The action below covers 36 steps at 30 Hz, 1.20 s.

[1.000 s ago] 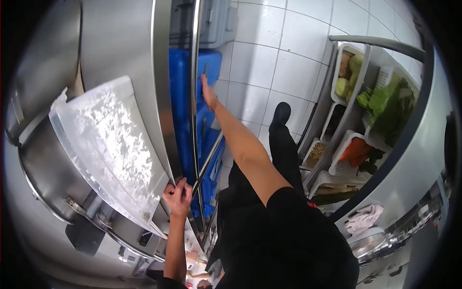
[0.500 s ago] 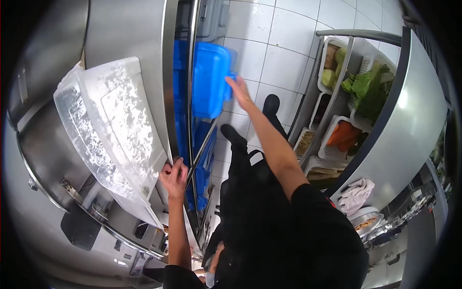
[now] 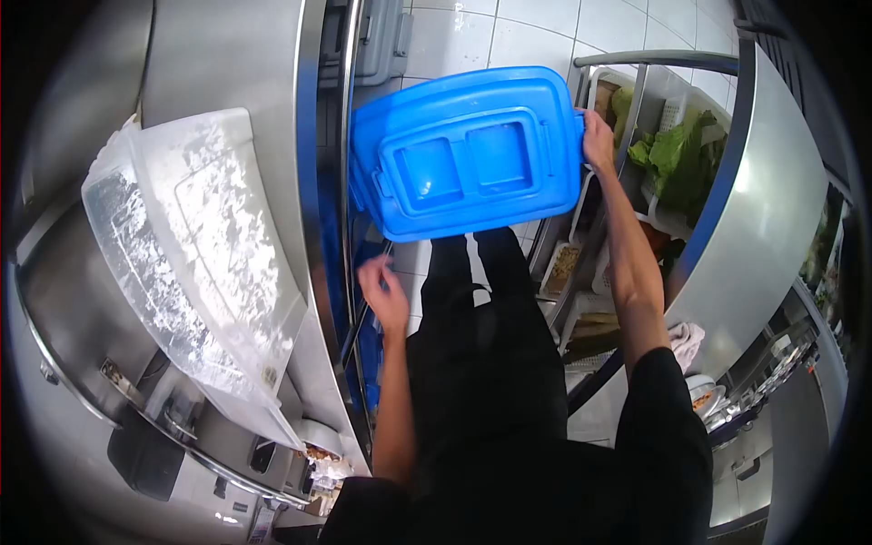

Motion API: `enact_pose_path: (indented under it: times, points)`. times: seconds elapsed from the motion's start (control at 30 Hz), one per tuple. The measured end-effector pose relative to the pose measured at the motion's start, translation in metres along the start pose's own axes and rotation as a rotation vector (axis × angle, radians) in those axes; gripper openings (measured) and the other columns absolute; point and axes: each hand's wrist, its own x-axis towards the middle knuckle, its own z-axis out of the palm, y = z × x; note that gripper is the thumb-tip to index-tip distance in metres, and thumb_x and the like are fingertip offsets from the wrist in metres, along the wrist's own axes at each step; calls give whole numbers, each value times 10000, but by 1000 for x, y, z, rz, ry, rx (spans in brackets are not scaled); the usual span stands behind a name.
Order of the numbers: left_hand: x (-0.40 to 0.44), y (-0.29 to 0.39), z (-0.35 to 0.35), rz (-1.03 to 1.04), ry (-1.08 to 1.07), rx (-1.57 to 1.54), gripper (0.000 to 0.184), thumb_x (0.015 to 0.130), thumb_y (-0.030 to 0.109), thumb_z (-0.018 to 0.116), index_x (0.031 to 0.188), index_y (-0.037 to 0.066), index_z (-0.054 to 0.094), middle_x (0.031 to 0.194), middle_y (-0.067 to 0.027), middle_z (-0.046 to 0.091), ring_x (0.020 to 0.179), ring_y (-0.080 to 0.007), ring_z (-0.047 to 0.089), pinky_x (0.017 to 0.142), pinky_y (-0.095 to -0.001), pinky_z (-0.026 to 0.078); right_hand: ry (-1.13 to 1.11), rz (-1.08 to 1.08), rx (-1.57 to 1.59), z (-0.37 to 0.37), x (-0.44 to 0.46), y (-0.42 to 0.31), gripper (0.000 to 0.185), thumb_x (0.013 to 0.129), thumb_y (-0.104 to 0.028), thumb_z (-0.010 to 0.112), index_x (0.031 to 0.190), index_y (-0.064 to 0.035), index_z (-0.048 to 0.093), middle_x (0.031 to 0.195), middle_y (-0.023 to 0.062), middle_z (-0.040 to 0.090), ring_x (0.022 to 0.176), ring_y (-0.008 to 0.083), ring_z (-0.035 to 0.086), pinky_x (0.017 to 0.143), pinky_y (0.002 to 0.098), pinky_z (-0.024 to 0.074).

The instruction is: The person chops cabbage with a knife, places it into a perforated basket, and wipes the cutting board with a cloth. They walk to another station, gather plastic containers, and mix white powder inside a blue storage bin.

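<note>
A large blue plastic storage bin with a lid (image 3: 467, 168) juts out from beneath the steel counter, across the aisle in front of my legs. My right hand (image 3: 597, 142) is closed round the handle at the bin's right end. Below the bin's near left corner, my left hand (image 3: 383, 295) hangs in the air beside the counter edge. Its fingers are apart, a little blurred, and hold nothing. The bin's left end lies by the counter's steel rail, and its contents are hidden under the lid.
A white-dusted clear plastic tub (image 3: 213, 245) stands on the steel counter (image 3: 227, 54) at left. Grey bins (image 3: 377, 41) sit under it farther along. To the right, a rack holds baskets with leafy greens (image 3: 674, 154). A cloth (image 3: 686, 345) lies near a bowl (image 3: 704, 395).
My right hand has pulled the blue bin rightward, out from under the counter into the aisle. My left hand has come off the counter edge and moved right and slightly up.
</note>
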Motion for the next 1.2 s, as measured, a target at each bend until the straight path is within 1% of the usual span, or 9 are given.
enact_pose_path:
  times: [0.13, 0.23, 0.43, 0.5, 0.63, 0.83, 1.07, 1.13, 1.2]
  points:
    - [55, -86, 73, -448, 134, 124, 592, 1040, 430, 373, 1443, -4, 401, 1421, -253, 457, 1320, -401, 435, 1098, -436, 339, 277, -198, -101, -11, 2, -33, 460, 989, -348, 441, 1261, -7, 587, 1229, 256, 618, 1167, 411, 574, 995, 432, 440]
    - [85, -103, 116, -763, -57, -602, 774, 1016, 601, 271, 1406, -47, 436, 1370, -206, 527, 1287, -311, 487, 1087, -408, 358, 180, -272, -186, -6, -9, -72, 561, 967, -406, 475, 1362, -7, 495, 1298, 270, 571, 1218, 425, 538, 1078, 490, 362]
    - [104, -164, 130, -782, 22, -258, 781, 1016, 605, 242, 1111, -52, 654, 1187, -250, 648, 1108, -379, 613, 918, -495, 461, 192, -143, -432, 9, -9, -87, 648, 966, -490, 435, 1427, -33, 435, 1332, 249, 561, 1281, 398, 499, 1143, 615, 168]
    - [116, -183, 131, -774, 25, 51, 773, 1015, 609, 238, 1094, -24, 674, 1190, -218, 659, 1104, -361, 621, 884, -494, 484, 74, 8, -429, -5, 12, -96, 624, 966, -506, 399, 1365, -42, 521, 1251, 268, 603, 1218, 429, 537, 1104, 546, 304]
    - [84, -116, 133, -1150, -20, -912, 783, 1005, 639, 169, 1404, 46, 487, 1371, -130, 569, 1238, -320, 548, 1038, -440, 418, 31, 114, -456, -9, 31, -103, 575, 949, -486, 402, 1226, -43, 640, 1141, 288, 642, 1104, 459, 592, 996, 477, 441]
    - [58, -35, 113, -966, -91, -994, 862, 982, 683, 199, 1551, 37, 172, 1602, -154, 217, 1466, -309, 225, 1198, -414, 190, 240, -22, -261, -42, -12, -147, 531, 900, -426, 480, 1173, 1, 637, 1134, 287, 644, 1083, 442, 607, 982, 469, 445]
    - [46, 122, 62, -275, -395, -1024, 553, 1033, 374, 468, 1439, 12, 372, 1524, -159, 342, 1417, -277, 337, 1135, -408, 319, 323, -484, -439, -136, 14, -265, 505, 921, -486, 579, 1118, -26, 648, 1002, 176, 684, 931, 272, 656, 853, 357, 491]
    - [56, 179, 61, -185, -373, -1104, 488, 1025, 324, 512, 1397, 22, 418, 1476, -149, 396, 1383, -257, 384, 1085, -391, 372, 274, -267, -487, -133, 5, -317, 714, 996, -574, 382, 1369, 23, 501, 1394, 277, 496, 1318, 391, 456, 1117, 442, 334]
    - [65, 203, 66, -221, -288, -1065, 446, 1029, 326, 497, 1359, 28, 455, 1432, -129, 451, 1346, -250, 432, 1050, -390, 408, 241, -307, -514, -139, -6, -360, 625, 998, -550, 390, 1256, -20, 598, 1246, 238, 607, 1175, 364, 564, 1027, 430, 402]
